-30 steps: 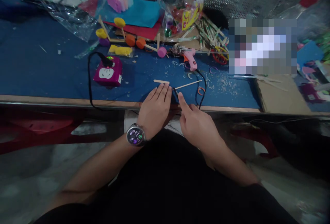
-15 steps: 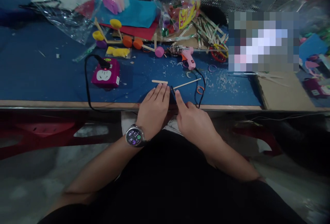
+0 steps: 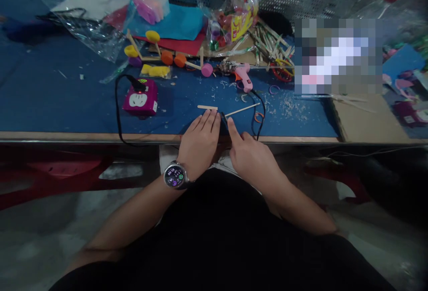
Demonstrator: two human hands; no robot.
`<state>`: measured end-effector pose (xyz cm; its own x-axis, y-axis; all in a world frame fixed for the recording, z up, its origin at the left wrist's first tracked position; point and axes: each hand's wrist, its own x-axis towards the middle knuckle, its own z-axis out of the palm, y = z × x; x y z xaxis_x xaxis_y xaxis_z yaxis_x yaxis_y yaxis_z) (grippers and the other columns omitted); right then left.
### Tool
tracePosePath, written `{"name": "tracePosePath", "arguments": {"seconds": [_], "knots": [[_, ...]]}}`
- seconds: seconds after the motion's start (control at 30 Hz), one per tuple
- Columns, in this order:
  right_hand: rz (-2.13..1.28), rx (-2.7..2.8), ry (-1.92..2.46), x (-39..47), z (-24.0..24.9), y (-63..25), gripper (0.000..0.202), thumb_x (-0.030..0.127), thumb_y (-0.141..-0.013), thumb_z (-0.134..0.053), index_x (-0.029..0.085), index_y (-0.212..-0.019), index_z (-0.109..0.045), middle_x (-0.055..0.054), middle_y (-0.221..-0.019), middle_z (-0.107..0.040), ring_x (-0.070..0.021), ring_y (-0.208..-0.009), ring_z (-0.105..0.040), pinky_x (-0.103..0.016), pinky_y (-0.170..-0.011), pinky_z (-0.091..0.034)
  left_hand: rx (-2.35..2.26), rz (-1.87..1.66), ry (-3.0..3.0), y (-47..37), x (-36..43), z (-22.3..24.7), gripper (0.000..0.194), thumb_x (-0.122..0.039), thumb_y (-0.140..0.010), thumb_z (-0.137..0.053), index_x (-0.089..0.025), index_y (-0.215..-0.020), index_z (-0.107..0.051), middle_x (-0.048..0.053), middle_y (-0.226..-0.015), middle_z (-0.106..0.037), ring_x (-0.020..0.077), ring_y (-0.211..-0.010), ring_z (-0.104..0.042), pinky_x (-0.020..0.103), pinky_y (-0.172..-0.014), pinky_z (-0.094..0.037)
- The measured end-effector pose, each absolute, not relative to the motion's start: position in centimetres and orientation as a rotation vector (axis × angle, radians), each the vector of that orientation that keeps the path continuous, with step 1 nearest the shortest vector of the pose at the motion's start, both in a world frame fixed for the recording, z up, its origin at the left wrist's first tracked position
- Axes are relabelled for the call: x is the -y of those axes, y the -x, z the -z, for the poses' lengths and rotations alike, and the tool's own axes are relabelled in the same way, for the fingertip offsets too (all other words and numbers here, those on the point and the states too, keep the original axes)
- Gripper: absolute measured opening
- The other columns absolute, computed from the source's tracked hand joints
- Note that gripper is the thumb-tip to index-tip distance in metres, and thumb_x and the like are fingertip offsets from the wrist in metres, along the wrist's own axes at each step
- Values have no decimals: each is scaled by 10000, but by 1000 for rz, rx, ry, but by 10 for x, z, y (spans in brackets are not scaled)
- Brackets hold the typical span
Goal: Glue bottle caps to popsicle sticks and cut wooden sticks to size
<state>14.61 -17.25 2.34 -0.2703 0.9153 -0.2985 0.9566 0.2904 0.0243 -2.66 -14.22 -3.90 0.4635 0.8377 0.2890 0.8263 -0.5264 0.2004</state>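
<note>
Mid-frame, the left hand [image 3: 200,139] lies flat at a wooden stick [image 3: 204,107], likely light, stiff, snappable, best held mid-length; the right hand [image 3: 250,155], index extended, grips a dark slim tool [image 3: 224,118].

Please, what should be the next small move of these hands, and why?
Perhaps shift the left hand, now at the pale flat wooden stick, slightly away from the slim dark tool in the right hand: hand and tool lie very close together, and the tool's sharpness is unclear.
</note>
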Motion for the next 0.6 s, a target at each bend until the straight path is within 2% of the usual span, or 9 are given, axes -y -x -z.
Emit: {"name": "tracePosePath", "arguments": {"seconds": [0.13,0.37,0.6], "knots": [[265,-2276,-1702,176,-25,-149,805,227,-1092,-374,156,-1824,-47,-239,-1318,-706,-288,-923,-759,-397,-747,-635,-1514,-573,-2656,27,142,41,637,-139,-1041,-499,6,-1661,-477,296,-1718,-482,395,-1631,-485,579,-1312,-471],[248,-2344,-1743,166,-18,-146,780,241,-1103,-367,158,-1824,-82,-213,-1250,-724,-298,-958,-753,-426,-817,-637,-1524,-613,-2659,26,142,44,669,-141,-1009,-572,2,-1657,-485,294,-1716,-489,394,-1625,-496,572,-1325,-461],[262,-2314,-1735,174,-19,-147,790,225,-1092,-376,158,-1824,-88,-218,-1265,-715,-296,-946,-758,-407,-761,-639,-1530,-564,-2690,26,142,43,633,-129,-1026,-526,59,-1629,-497,306,-1708,-491,407,-1614,-505,563,-1321,-467]]}}
